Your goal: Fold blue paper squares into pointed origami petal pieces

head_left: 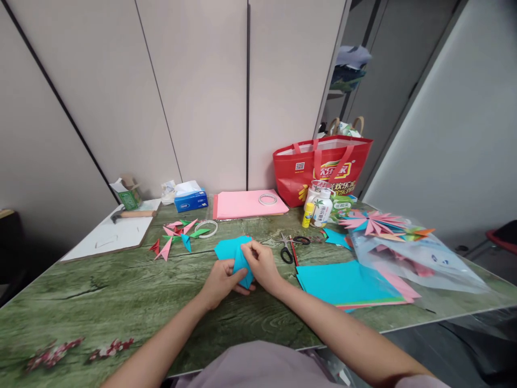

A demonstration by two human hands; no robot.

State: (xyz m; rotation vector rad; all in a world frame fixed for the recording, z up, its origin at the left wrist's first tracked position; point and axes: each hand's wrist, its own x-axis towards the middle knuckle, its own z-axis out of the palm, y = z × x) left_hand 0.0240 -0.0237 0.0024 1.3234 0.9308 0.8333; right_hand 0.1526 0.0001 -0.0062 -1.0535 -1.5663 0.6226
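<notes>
A partly folded piece of blue paper point(230, 248) is between my two hands, just above the table's middle. My left hand point(223, 277) grips its lower left side, thumb on top and some fingers underneath. The fingers of my right hand point(260, 261) pinch the paper near its upper right edge. A folded flap stands up between the hands. To the right lie open scissors point(287, 250) with black handles and a red pencil point(293, 252). Several small folded paper pieces point(177, 233) in pink, green, red and blue rest to the left, near a roll of tape point(208, 229).
Blue paper sheets point(335, 283) lie at right, beside a plastic bag point(420, 258) and a paper star point(371, 222). Behind stand a glue stick point(307, 215), a white bottle point(322, 209) and a red bag point(293, 175). Pink sheets point(238, 203), a tissue box point(191, 201) and a hammer point(133, 214) sit farther left.
</notes>
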